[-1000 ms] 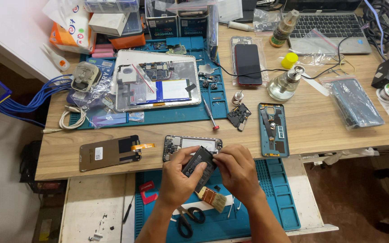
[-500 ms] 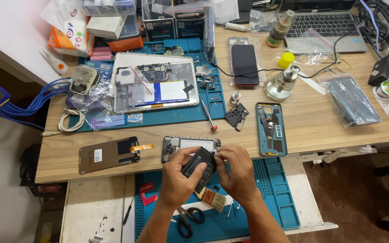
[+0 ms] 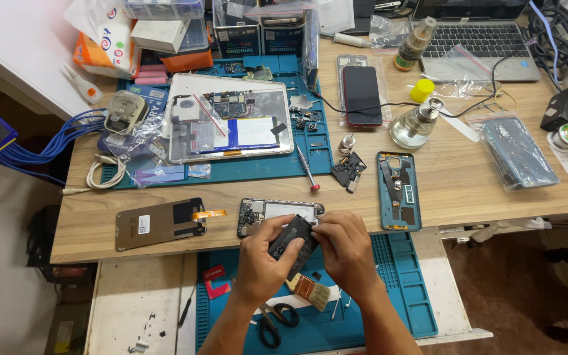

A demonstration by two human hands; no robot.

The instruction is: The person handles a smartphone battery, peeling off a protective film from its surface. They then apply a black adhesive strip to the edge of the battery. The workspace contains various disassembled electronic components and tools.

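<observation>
Landmark: opened phone [image 3: 277, 215] at desk's near edge. Far left of it, a detached screen [image 3: 159, 225] w/ orange flex is laid face down; behind-left, an opened tablet [image 3: 230, 125] is set on the blue mat. Just in front of the phone, a black battery [image 3: 292, 242] is held tilted, touching neither desk nor phone as far as can be seen. It is pinched by the left hand [image 3: 261, 266], fingers closed around its lower left edge; its upper right corner is gripped by the right hand [image 3: 344, 253], fingertips shut on it. Below the battery, a brush [image 3: 311, 290] and scissors [image 3: 272, 323] are laid on the lower mat. Right of the phone, a teal back cover [image 3: 399, 190] is laid flat. Step judged: battery handling, removed or about to be seated; cannot be told which. Next move judged to need level alignment over the phone's bay, connector side matched, no bending.
</observation>
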